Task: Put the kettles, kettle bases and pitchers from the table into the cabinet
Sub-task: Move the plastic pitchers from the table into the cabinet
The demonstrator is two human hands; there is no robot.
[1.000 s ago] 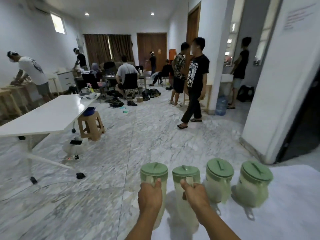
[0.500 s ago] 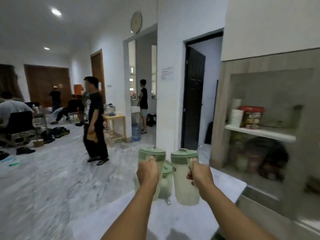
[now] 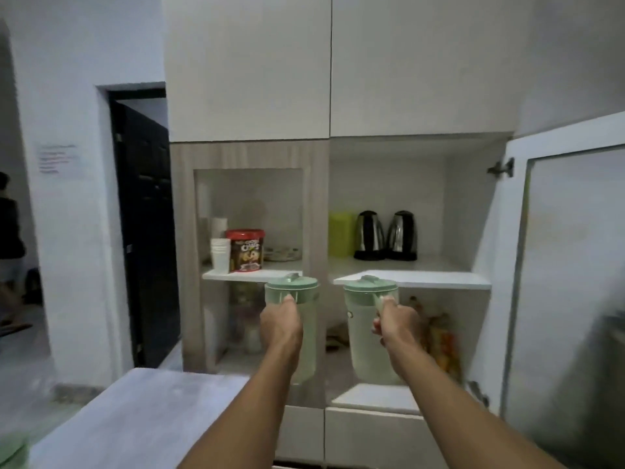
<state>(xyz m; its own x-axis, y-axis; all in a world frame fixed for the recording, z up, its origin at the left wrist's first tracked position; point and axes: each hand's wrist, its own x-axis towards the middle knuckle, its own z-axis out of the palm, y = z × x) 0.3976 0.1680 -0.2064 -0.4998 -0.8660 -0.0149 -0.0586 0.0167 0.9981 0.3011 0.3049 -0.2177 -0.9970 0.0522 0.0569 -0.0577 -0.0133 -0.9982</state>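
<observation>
I hold two pale green pitchers with green lids in front of the cabinet [image 3: 318,170]. My left hand [image 3: 280,324] grips the handle of the left pitcher [image 3: 306,299]. My right hand [image 3: 395,324] grips the handle of the right pitcher [image 3: 363,319]. Both pitchers hang just below the level of the cabinet's white shelf [image 3: 439,280]. On that shelf, at the back, stand two steel kettles [image 3: 369,233] [image 3: 401,233] on black bases, beside a yellow-green container [image 3: 341,233]. Part of another green lid [image 3: 12,450] shows at the bottom left on the white table [image 3: 135,418].
The cabinet's right door [image 3: 571,265] stands open at my right. The left compartment holds stacked white cups [image 3: 220,255] and a red cereal tub [image 3: 245,250]. Colourful items fill the lower compartments. A dark doorway [image 3: 145,225] lies left of the cabinet.
I have turned from the room to face the cabinet, carrying both pitchers lifted off the table. The pitchers are now farther apart and close to the shelf.
</observation>
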